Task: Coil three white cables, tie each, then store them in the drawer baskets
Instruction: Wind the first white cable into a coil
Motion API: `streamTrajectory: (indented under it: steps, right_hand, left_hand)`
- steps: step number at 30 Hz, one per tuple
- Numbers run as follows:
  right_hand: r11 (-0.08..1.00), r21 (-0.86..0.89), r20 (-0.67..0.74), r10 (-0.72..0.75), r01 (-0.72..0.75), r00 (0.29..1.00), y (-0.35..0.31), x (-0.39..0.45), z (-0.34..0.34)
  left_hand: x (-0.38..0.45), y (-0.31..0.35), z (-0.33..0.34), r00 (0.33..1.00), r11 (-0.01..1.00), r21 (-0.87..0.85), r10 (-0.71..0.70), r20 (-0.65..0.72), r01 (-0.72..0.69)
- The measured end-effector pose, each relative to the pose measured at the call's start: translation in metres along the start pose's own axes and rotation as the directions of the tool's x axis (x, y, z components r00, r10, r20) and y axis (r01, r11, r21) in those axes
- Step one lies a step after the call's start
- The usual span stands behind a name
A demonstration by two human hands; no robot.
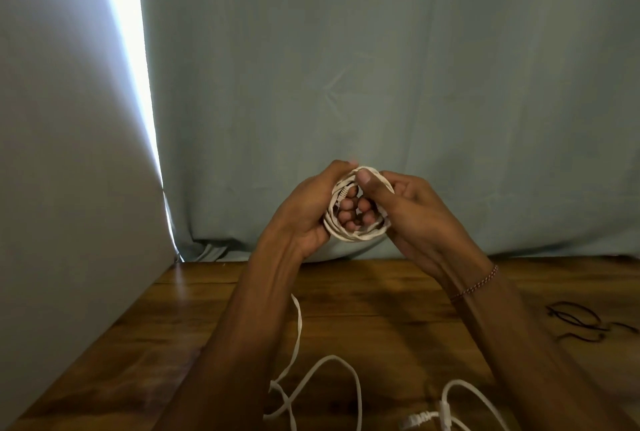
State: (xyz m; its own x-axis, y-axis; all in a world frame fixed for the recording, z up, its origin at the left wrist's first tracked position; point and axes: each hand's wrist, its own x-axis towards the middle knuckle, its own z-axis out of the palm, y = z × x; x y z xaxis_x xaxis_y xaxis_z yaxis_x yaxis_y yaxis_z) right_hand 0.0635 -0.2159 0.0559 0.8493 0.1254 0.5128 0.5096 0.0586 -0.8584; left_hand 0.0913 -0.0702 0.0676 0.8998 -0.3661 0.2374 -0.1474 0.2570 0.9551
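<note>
two bare hands are raised together above a wooden table (381,309), both wrapped around a small round coil of flat white cable (356,235). the left hand (304,212) cups the coil from its left side, fingers curled through the middle of the ring so their tips show inside it. the right hand (412,209) closes on the coil from the right, its thumb (367,181) pressed over the top loops and its other fingers curled behind. the hands are touching or nearly so, and neither is free.

the coil is held upright and facing the viewer, probably so the loops stay stacked and the person can see them. a connector end (343,193) sits tucked among the upper left loops. the two-sided grip likely keeps the springy flat cable from unwinding before a tie goes on. no tie is seen on the coil.

below the arms, loose white cable (298,326) trails across the table toward the near edge, with another connector (419,418) lying at the bottom. whether this slack belongs to the coil in hand or to a second cable cannot be told.

to the far right on the table lie a few thin dark ties (581,323), well apart from the hands. a thin bracelet (478,283) circles the right wrist. a pale blue-grey curtain (381,67) hangs behind, with a bright slit of daylight (128,32) at its left edge. no drawer or baskets are in view.
</note>
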Motion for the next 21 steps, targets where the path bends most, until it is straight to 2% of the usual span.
streamTrajectory:
  steps: [4,9,12,21]
  right_hand:
    - [0.972,0.218,-0.013,0.097,-0.092,0.995,-0.009,-0.002,0.005]
    - [0.954,0.275,-0.077,0.146,-0.12,0.986,-0.001,0.002,0.001]
    - [0.941,0.316,-0.057,0.148,-0.123,0.987,0.0,0.003,0.0]
    - [0.977,0.212,0.137,0.011,-0.04,0.991,-0.01,-0.007,0.005]
  left_hand:
    - [0.0,0.0,0.006,0.998,0.991,-0.134,-0.017,0.06,0.025]
    - [0.003,-0.008,0.014,0.972,0.963,-0.24,-0.072,0.225,0.127]
    - [0.005,-0.007,0.011,0.962,0.94,-0.291,-0.102,0.254,0.177]
    - [-0.002,0.004,-0.003,0.964,0.938,-0.319,-0.052,0.259,0.136]
